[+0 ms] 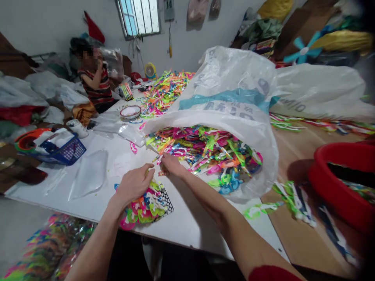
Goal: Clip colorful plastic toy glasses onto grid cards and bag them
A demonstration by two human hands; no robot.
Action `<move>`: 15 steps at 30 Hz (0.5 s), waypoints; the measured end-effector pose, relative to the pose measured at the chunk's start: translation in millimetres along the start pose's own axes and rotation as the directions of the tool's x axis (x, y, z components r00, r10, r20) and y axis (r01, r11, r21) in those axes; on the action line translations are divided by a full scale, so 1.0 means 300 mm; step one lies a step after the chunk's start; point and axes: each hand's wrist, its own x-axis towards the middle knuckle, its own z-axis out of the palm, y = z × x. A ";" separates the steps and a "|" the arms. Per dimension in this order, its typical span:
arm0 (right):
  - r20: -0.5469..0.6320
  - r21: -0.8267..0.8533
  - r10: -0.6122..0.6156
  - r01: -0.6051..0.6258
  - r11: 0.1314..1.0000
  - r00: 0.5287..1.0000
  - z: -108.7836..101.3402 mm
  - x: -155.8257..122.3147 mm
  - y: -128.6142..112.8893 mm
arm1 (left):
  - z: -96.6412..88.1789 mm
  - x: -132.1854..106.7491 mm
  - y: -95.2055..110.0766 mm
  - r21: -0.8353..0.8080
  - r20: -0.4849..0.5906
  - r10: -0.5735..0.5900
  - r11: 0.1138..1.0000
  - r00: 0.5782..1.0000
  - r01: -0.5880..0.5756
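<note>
My left hand (135,184) is over a bundle of small colourful plastic pieces (146,205), its fingers curled and thumb close to them; what it grips, if anything, is hidden. Under the bundle shows a black-and-white patterned holder (167,201). To the right of it, my right hand (172,164) is closed at the near left edge of a heap of similar plastic pieces (213,150), fingertips pinched on a small colourful piece. That heap spills from the mouth of a large white woven sack (234,74) lying on the white table (187,218).
A blue basket (66,150) and clear plastic bags (90,171) stand at left. Beyond are a bowl (130,112), another heap (168,89) and a seated person (98,84). On the right are a red tub (336,168) and loose plastic pieces (294,199).
</note>
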 end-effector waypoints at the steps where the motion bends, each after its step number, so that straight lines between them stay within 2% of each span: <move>1: -0.012 0.001 -0.017 0.017 1.000 1.000 0.000 -0.009 0.009 | -0.002 0.002 -0.002 -0.010 0.010 -0.005 1.000 1.000 0.005; 4: -0.028 -0.166 -0.086 0.080 0.983 0.996 -0.004 -0.125 0.070 | -0.009 0.006 -0.004 0.001 0.039 -0.016 1.000 0.999 0.016; 8: 0.023 -0.402 -0.122 0.121 0.908 0.992 -0.016 -0.399 0.159 | -0.013 0.008 0.003 0.032 0.050 0.003 0.999 0.999 -0.005; 11: 0.002 -0.423 0.005 -0.004 0.906 1.000 -0.023 -0.539 0.169 | -0.010 0.018 0.019 0.019 0.069 0.049 0.999 0.996 -0.051; 13: -0.065 -0.386 0.122 -0.138 0.912 0.990 -0.022 -0.563 0.152 | -0.006 0.026 0.036 0.009 0.082 0.085 0.996 0.993 -0.086; 15: -0.076 -0.357 0.237 -0.249 0.900 0.968 -0.017 -0.548 0.128 | -0.001 0.033 0.056 0.003 0.085 0.111 0.994 0.990 -0.112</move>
